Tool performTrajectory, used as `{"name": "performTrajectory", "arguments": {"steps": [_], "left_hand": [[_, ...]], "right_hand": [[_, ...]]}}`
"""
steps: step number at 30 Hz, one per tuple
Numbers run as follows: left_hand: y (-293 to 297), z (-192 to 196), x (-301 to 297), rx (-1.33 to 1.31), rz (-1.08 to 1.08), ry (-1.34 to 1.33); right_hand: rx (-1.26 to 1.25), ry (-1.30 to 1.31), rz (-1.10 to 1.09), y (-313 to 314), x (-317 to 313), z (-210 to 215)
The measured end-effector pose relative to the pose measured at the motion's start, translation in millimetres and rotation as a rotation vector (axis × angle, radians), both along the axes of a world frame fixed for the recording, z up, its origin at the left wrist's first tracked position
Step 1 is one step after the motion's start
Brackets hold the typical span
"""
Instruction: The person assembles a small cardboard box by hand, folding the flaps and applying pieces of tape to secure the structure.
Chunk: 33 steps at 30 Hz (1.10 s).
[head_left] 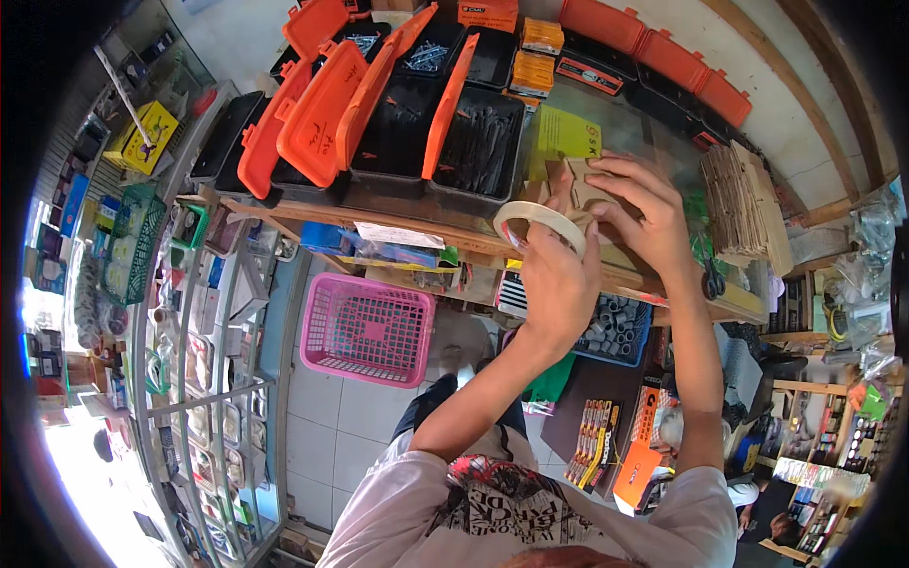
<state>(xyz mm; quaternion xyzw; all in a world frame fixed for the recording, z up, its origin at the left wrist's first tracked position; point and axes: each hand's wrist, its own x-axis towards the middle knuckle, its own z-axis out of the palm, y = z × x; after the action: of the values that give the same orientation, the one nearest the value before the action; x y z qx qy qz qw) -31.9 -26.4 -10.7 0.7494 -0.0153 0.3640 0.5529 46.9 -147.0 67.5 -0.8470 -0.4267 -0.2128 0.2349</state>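
Observation:
My left hand (561, 289) is closed around a roll of cream-coloured tape (506, 223), its fingers passing through the ring. Just beyond the roll, a small folded brown cardboard piece (574, 178) is held up over the workbench edge. The thumb and fingers of my right hand (648, 210) grip this cardboard from its right side. Both hands come close together there, and the fingertips partly hide the cardboard's lower part.
Black boxes with orange lids (322, 123) line the bench, some holding screws and black ties. Flattened cardboard (743, 204) and scissors (713, 280) lie to the right. Below are a pink basket (322, 355) and a blue crate (620, 360) of grey pipe fittings. Metal shelving (142, 331) stands left.

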Motion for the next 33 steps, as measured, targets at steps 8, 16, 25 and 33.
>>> {"name": "performTrajectory", "arguments": {"steps": [8, 16, 25, 33], "left_hand": [[16.3, 8.9, -13.2, 0.169, 0.026, 0.004], [30.8, 21.3, -20.0, 0.359, -0.088, 0.083], [48.1, 36.2, -14.1, 0.944, -0.033, 0.047], [55.7, 44.3, -3.7, 1.245, -0.082, 0.041]], "right_hand": [[-0.010, -0.013, -0.003, -2.0, 1.3, -7.4], [0.022, -0.008, -0.016, -2.3, 0.3, -8.6], [0.025, -0.014, -0.001, -3.2, -0.2, -11.8], [0.040, -0.012, 0.005, -4.4, 0.3, -12.5]]}}
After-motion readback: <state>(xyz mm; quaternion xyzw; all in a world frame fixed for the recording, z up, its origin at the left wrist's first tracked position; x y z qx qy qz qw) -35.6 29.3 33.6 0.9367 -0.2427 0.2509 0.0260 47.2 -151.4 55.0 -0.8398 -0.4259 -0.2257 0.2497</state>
